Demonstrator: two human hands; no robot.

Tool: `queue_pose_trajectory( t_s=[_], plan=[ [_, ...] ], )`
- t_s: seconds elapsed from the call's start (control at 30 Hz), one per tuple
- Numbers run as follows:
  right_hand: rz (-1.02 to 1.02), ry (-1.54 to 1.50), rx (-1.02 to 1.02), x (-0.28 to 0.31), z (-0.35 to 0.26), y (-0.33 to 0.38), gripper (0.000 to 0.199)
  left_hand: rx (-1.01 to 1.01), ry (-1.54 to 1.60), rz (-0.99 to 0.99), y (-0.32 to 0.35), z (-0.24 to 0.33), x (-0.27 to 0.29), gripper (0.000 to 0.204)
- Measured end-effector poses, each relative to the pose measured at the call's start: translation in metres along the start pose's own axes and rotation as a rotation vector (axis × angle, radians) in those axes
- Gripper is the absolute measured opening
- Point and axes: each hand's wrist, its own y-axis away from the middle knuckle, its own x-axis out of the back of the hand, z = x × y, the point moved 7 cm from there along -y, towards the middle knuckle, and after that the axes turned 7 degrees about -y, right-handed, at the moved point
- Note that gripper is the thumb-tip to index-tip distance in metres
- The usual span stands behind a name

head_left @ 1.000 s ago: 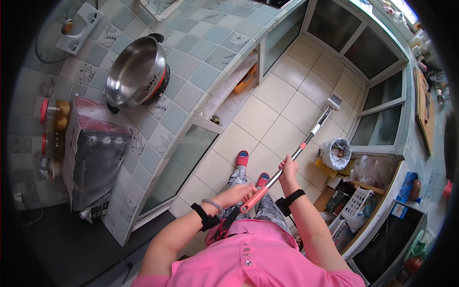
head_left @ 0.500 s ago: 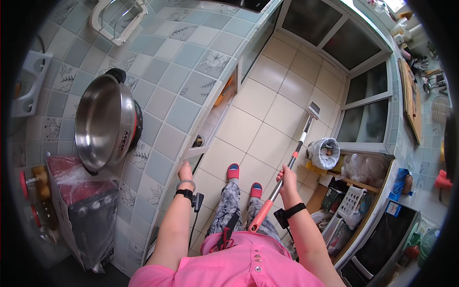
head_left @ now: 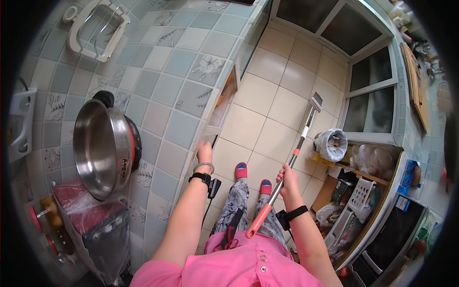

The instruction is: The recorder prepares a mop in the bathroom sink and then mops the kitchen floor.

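My right hand (head_left: 288,180) is closed around the pole of a mop (head_left: 300,144) with a coral grip at its near end. Its small flat head (head_left: 316,101) rests on the pale tiled floor, out ahead and to the right. At the left, my left hand (head_left: 204,153) reaches down beside the tiled counter, its fingers at the edge of a white-framed cabinet door (head_left: 214,129). Part of the cabinet's inside shows beyond that door, with something orange in it. My fingers there are partly hidden and slightly blurred.
On the left counter (head_left: 186,103) sit a steel pan (head_left: 98,148), a bagged box (head_left: 103,229) and jars. A lined waste bin (head_left: 331,144) stands right of the mop, near an open shelf unit (head_left: 356,201) full of bags and baskets. White-framed dark panels (head_left: 373,112) border the floor.
My left hand has moved forward along the counter, and the cabinet door edge with it, narrowing the opening. The view has shifted slightly. The mop stays in my right hand, its head about where it was.
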Motion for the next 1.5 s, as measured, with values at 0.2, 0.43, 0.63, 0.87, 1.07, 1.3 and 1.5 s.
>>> queue_pose_trajectory(
  t_s=[0.2,0.43,0.63,0.87,1.07,1.3,1.5],
  plan=[
    [0.004,-0.024,-0.007,0.005,0.005,0.005,0.023,-0.230,0.048,0.103,-0.057,0.053,-0.060,0.054],
    [0.004,-0.029,0.008,0.020,0.015,-0.002,0.022,-0.441,0.111,0.081,-0.074,0.138,-0.112,0.060],
    [0.005,0.019,0.019,0.015,0.018,-0.001,0.021,-0.575,-0.184,-0.159,-0.028,0.167,-0.153,0.058],
    [-0.091,-0.112,-0.113,-0.011,0.018,-0.004,0.022,-0.855,-0.758,-1.141,0.203,0.116,-0.156,0.061],
    [-0.223,-0.142,-0.211,-0.017,0.014,-0.035,0.031,-0.865,-0.972,-1.260,0.293,0.160,-0.059,0.070],
    [-0.322,-0.078,-0.217,-0.030,-0.036,-0.040,0.028,-0.419,-0.947,-1.077,0.332,0.191,-0.043,0.049],
    [-0.482,0.002,-0.293,-0.032,-0.093,-0.025,0.035,-0.873,-0.950,-0.807,0.387,0.232,-0.066,0.034]
  ],
)
